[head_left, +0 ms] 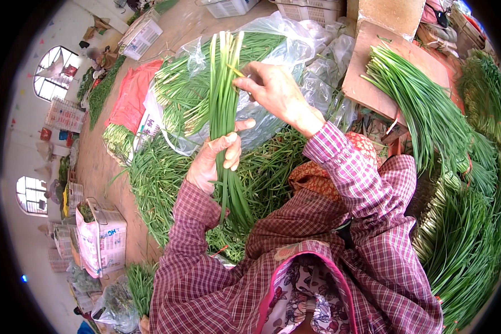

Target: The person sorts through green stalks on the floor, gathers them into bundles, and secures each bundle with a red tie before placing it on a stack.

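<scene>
Produce packing or sorting shed, looks like. Big hall, white wall (30,131), arched windows (55,72), bare brown floor (97,167). Heaps of long green stalks (156,195) low down, tied bundles (473,261) stacked at right, plastic crates (142,39) around, plastic sheeting (273,119), another person (97,58) far back among greens.

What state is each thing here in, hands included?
Held chive bunch: gripped, pale ends toward the picture's top
Left hand: curled around that bunch
Right hand: pinching a yellowish leaf
Clear plastic: crumpled
Red wrapping: wrinkled
Chive pile on brown board: extending past its edge
</scene>
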A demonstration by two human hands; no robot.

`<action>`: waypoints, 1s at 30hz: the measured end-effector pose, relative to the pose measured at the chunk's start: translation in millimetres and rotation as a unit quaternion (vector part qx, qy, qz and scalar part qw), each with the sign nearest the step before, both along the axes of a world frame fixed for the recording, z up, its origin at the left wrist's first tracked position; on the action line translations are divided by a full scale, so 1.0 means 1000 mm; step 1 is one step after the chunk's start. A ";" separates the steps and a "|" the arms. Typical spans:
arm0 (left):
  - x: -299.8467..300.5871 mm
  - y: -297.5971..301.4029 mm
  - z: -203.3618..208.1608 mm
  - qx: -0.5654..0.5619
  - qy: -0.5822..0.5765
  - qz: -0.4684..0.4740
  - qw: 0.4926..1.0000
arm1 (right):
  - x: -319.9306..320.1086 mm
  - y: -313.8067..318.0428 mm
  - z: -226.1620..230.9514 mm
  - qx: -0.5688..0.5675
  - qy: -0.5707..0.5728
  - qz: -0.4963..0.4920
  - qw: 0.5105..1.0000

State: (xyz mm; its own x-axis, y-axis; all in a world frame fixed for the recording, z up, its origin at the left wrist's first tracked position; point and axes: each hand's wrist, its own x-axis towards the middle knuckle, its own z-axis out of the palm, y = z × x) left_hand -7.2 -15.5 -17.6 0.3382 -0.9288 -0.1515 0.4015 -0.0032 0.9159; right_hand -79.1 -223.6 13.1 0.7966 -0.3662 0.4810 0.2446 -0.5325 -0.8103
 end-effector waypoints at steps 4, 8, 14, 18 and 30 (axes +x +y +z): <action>0.008 0.005 -0.009 -0.015 0.048 0.002 0.999 | -0.030 -0.008 0.002 -0.004 0.028 0.008 1.000; 0.020 0.015 -0.016 -0.038 0.082 0.034 0.995 | -0.060 -0.020 0.014 0.108 0.028 0.069 0.991; 0.010 0.012 -0.008 -0.068 0.101 -0.010 0.992 | -0.037 -0.029 -0.009 -0.144 0.000 0.009 0.990; 0.002 0.004 -0.010 -0.070 0.122 -0.037 0.989 | -0.018 -0.015 0.017 0.052 0.009 -0.013 0.999; -0.009 0.005 -0.010 -0.083 0.125 -0.054 0.987 | -0.004 -0.031 0.014 0.149 -0.060 -0.073 0.984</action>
State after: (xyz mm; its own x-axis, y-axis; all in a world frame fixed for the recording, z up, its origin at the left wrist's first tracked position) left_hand -15.9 -10.3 -27.1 0.2072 -0.9764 -0.0611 0.6209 0.0830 0.7795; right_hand -83.3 -254.4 27.4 0.6681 -0.6122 0.4230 0.2869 -0.3126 -0.9055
